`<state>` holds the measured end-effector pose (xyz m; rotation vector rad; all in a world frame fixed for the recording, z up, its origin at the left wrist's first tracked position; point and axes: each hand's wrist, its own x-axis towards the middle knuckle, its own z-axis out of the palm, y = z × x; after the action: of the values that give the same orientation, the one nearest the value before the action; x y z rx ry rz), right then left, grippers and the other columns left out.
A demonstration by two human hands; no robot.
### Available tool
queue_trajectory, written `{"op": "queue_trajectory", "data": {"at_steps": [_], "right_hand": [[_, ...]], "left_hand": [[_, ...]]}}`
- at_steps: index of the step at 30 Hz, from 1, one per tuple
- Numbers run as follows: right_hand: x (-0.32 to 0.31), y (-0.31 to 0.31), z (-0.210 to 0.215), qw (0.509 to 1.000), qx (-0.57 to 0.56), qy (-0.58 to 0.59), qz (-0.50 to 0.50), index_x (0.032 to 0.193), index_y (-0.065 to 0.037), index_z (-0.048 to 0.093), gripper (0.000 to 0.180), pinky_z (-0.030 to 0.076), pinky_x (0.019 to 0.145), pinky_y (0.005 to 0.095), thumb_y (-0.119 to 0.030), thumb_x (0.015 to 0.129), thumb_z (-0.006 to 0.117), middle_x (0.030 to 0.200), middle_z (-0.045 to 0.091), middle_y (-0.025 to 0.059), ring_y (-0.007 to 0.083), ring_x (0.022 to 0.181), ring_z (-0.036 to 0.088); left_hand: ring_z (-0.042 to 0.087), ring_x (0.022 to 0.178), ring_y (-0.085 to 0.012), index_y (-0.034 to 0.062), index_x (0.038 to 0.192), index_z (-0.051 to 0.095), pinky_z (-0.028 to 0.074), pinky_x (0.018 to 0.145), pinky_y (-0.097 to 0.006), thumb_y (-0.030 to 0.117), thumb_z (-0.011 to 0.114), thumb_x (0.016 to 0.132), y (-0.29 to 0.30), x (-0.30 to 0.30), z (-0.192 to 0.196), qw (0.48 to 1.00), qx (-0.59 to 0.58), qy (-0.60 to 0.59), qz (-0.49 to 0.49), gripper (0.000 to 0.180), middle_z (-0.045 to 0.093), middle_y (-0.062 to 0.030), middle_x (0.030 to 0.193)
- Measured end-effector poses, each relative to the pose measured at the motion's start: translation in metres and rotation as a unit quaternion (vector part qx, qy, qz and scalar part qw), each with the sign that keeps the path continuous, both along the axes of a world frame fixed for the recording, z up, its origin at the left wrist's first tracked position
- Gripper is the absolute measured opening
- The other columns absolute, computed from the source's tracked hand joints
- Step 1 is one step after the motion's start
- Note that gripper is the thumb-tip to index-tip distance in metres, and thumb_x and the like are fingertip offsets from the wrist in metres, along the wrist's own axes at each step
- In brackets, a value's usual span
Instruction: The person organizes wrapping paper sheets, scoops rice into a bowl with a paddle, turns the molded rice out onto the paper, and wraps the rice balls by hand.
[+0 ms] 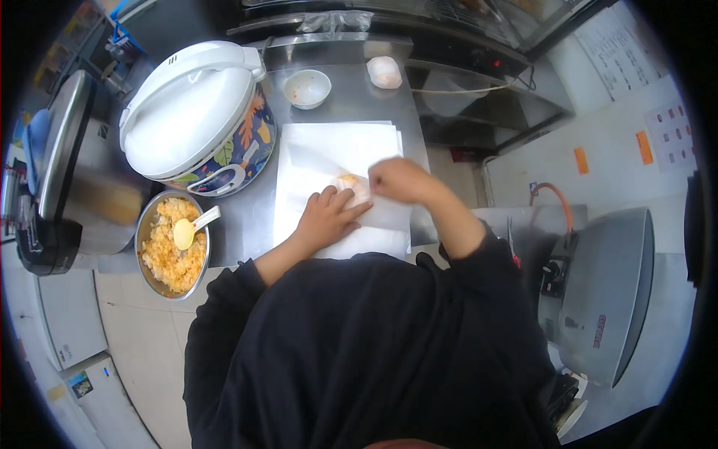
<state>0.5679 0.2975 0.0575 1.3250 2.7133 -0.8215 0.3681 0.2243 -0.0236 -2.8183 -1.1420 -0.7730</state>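
Note:
A stack of white paper sheets [299,157] lies on the steel counter before me. On its top sheet sits a small orange-and-white lump of rice [348,180], partly covered by thin paper. My left hand [325,218] rests beside and against the lump, fingers spread over the paper. Just to the right, my right hand [400,180] is closed, its fingertips at a raised edge of the paper; the pinch itself is partly hidden. Past the stack, at the counter's far right, stands a round white paper-wrapped bundle [384,72].
At left are a steel bowl of orange rice [172,258] with a spoon [196,226] in it, a large patterned container with a white lid [191,112], and a steel appliance [105,179]. A white bowl [307,89] stands behind the paper. A grey appliance [609,299] is at right.

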Motion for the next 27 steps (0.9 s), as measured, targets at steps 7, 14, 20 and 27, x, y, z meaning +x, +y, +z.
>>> {"op": "queue_trajectory", "data": {"at_steps": [7,14,20,27], "right_hand": [[0.002,-0.054,-0.037,0.994,0.074,-0.071,-0.02,0.084,-0.006,0.06,0.012,0.047,0.074,0.0415,-0.011,0.08,0.049,0.086,0.062,0.0126,0.031,0.086,0.06],[0.005,-0.061,-0.052,0.997,0.045,-0.047,-0.046,0.087,-0.005,0.056,0.012,0.047,0.076,0.0405,-0.01,0.08,0.049,0.09,0.06,0.0137,0.0316,0.088,0.058],[0.02,-0.084,-0.056,0.989,0.116,0.084,-0.019,0.095,-0.006,0.059,0.019,0.046,0.079,0.0383,-0.008,0.078,0.051,0.09,0.06,0.0117,0.0302,0.092,0.056],[0.023,-0.084,-0.076,0.988,0.08,0.056,-0.116,0.095,-0.006,0.06,0.019,0.047,0.076,0.0402,-0.008,0.081,0.047,0.093,0.059,0.0131,0.0312,0.089,0.058]], "left_hand": [[0.045,0.099,-0.0264,0.0286,0.107,0.061,0.033,0.081,-0.045,0.017,0.064,0.067,0.01,-0.003,0.016,0.987,0.143,-0.053,0.049,0.041,0.052,-0.0017,0.111],[0.06,0.089,-0.0241,0.0133,0.087,0.063,0.045,0.074,-0.042,0.014,0.061,0.067,0.039,-0.038,-0.011,0.988,-0.143,0.06,0.008,0.019,0.064,0.0002,0.093],[0.06,0.096,-0.0287,0.01,0.092,0.066,0.048,0.082,-0.038,0.009,0.064,0.069,0.015,-0.053,0.0,0.979,-0.169,-0.101,-0.042,0.023,0.065,-0.009,0.097],[0.058,0.096,-0.0304,0.0099,0.1,0.064,0.047,0.082,-0.039,0.01,0.062,0.075,0.034,-0.055,-0.004,0.971,-0.238,-0.017,0.0,0.025,0.065,-0.011,0.094]]}}
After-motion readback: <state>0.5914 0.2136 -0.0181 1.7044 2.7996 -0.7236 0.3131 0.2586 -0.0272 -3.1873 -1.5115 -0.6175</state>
